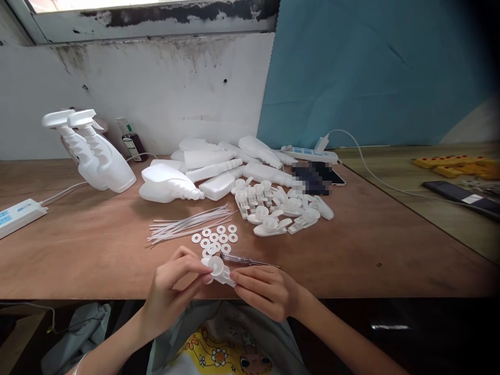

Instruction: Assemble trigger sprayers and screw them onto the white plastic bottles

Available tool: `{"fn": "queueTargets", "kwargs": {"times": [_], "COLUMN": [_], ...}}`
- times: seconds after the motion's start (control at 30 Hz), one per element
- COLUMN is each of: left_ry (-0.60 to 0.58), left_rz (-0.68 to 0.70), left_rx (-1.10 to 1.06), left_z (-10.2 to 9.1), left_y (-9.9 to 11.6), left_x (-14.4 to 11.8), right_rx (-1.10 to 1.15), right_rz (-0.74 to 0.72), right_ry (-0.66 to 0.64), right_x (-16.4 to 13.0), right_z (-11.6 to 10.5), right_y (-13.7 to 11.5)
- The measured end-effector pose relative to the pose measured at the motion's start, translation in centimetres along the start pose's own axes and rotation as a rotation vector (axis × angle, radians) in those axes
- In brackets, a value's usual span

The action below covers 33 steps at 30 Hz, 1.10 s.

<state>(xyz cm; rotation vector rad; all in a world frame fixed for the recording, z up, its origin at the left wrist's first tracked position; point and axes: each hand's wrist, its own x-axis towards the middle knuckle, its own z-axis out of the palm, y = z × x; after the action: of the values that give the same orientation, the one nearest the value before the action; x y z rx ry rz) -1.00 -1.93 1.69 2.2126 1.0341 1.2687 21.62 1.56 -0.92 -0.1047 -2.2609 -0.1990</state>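
Observation:
Close to the table's front edge, a white trigger spray head [217,267] is held between both hands, its round collar facing up. My left hand [174,281] pinches it at the collar side with thumb and index finger; whether a small part is also between those fingertips cannot be made out. The fingers of my right hand [265,289] are closed on its other end. Just beyond lie several flat white ring washers [214,238] and a screwdriver [246,259] with a clear handle. A bundle of thin white tubes [187,224] rests behind the washers.
More spray heads [281,208] lie grouped right of centre. White empty-looking bottles [219,161] are piled behind. Two bottles with spray heads fitted [103,161] stand at left near a dark bottle [132,140]. Power strips [21,216], a phone [318,177] and cables are also on the table.

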Motion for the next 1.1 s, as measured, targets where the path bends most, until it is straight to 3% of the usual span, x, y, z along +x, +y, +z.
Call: {"fn": "queueTargets", "kwargs": {"times": [0.13, 0.27, 0.43, 0.7, 0.8, 0.93, 1.1], "left_ry": [-0.048, -0.151, -0.256, -0.216, -0.194, -0.131, -0.107], "left_rz": [-0.015, -0.188, -0.278, -0.042, 0.009, 0.183, 0.261], "left_rx": [0.047, 0.124, -0.026, -0.190, -0.111, 0.019, 0.147], "left_z": [1.4, 1.4, 1.2, 1.9, 2.2, 2.6, 2.9], "left_y": [-0.3, -0.7, -0.8, -2.5, -2.4, -1.7, -1.6], "left_x": [1.8, 1.5, 0.7, -0.6, -0.6, -0.4, -0.5], "right_rx": [0.035, 0.039, 0.042, -0.002, -0.057, -0.080, -0.048], "right_rz": [-0.014, -0.008, -0.011, 0.065, 0.113, 0.153, 0.161], "right_ry": [0.002, 0.010, 0.013, 0.031, 0.009, -0.026, -0.075], "right_x": [0.0, 0.0, 0.0, -0.5, -0.5, -0.4, -0.4], "right_z": [-0.2, -0.2, -0.2, 0.1, 0.4, 0.5, 0.3], "right_y": [0.0, 0.0, 0.0, 0.1, 0.1, 0.0, 0.0]}}
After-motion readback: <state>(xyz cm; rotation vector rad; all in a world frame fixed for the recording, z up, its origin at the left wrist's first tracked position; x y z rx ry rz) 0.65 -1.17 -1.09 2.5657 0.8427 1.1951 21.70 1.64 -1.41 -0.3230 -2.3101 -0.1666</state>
